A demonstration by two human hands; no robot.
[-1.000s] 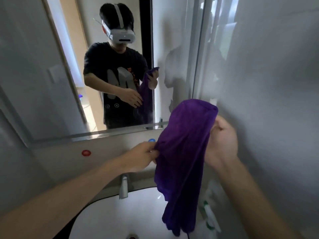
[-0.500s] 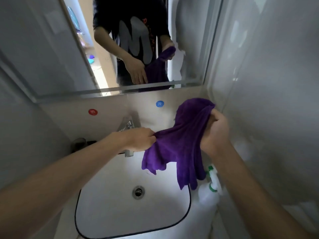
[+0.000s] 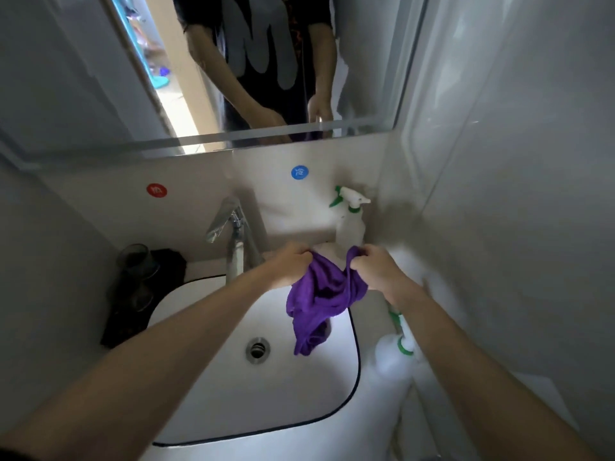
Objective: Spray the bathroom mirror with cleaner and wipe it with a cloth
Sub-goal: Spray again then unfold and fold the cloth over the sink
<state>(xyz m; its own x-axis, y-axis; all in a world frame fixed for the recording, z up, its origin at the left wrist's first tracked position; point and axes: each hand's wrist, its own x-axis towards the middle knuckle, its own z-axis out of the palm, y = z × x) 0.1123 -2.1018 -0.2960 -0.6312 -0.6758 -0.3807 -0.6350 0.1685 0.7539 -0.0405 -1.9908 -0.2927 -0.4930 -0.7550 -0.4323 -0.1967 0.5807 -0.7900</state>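
A purple cloth (image 3: 319, 301) hangs over the white sink (image 3: 206, 394), bunched between my two hands. My left hand (image 3: 289, 264) pinches its left top edge, and my right hand (image 3: 376, 271) grips its right top edge. The cloth's lower end droops into the basin. The bathroom mirror (image 3: 83, 78) fills the wall above and reflects a person's torso and arms. A white spray bottle with a green trigger (image 3: 349, 214) stands upright at the back right corner of the counter. A second white and green spray bottle (image 3: 397, 351) sits under my right forearm, partly hidden.
A chrome faucet (image 3: 233, 234) rises at the back of the sink. A dark glass on a black cloth (image 3: 139, 271) sits at the left. Red (image 3: 156, 190) and blue (image 3: 299, 172) round stickers mark the backsplash. A white wall (image 3: 515, 194) closes in on the right.
My head has tilted down, so the sink fills the view. Both hands have lowered the cloth from mirror height to just above the basin and drawn close together.
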